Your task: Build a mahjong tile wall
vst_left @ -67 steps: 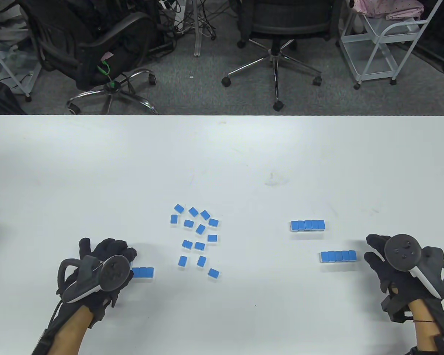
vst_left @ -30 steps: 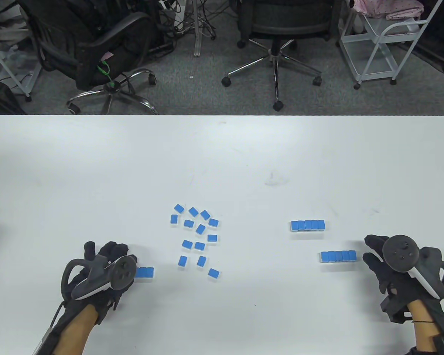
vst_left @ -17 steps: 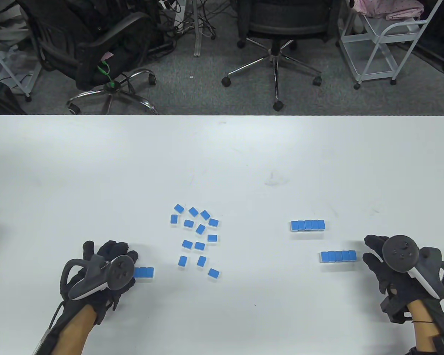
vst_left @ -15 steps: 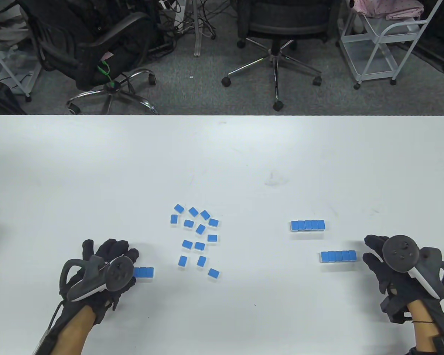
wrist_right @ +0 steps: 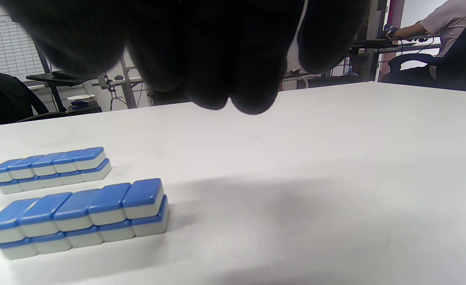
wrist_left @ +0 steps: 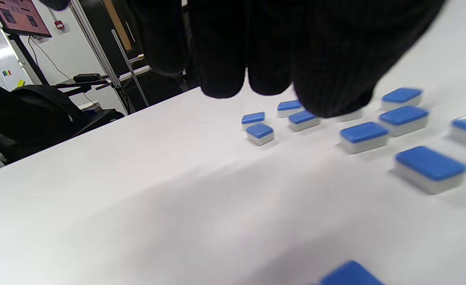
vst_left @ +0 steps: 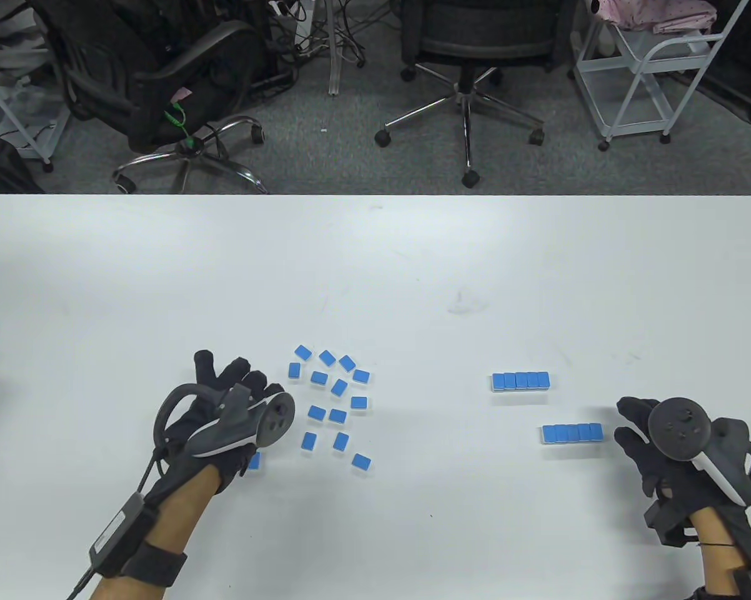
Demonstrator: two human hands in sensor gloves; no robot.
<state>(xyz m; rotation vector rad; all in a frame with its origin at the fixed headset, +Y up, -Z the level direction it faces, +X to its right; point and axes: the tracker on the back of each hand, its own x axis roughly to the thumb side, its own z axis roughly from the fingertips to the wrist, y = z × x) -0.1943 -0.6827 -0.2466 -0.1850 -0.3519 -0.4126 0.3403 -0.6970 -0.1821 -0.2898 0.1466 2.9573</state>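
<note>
Several loose blue-backed mahjong tiles lie scattered left of the table's middle, and also show in the left wrist view. My left hand hovers just left of them with fingers hanging straight, holding nothing. A short tile row peeks out from under that hand. Two two-layer tile walls stand at the right, the far wall and the near wall. My right hand rests just right of the near wall, loosely curled and holding nothing.
The white table is bare across its far half. Beyond its far edge stand two office chairs and a white wire cart. A seated person shows in the right wrist view's background.
My left hand has left the short tile row and moved up and right to the edge of the loose tiles. The right hand and both walls have stayed put.
</note>
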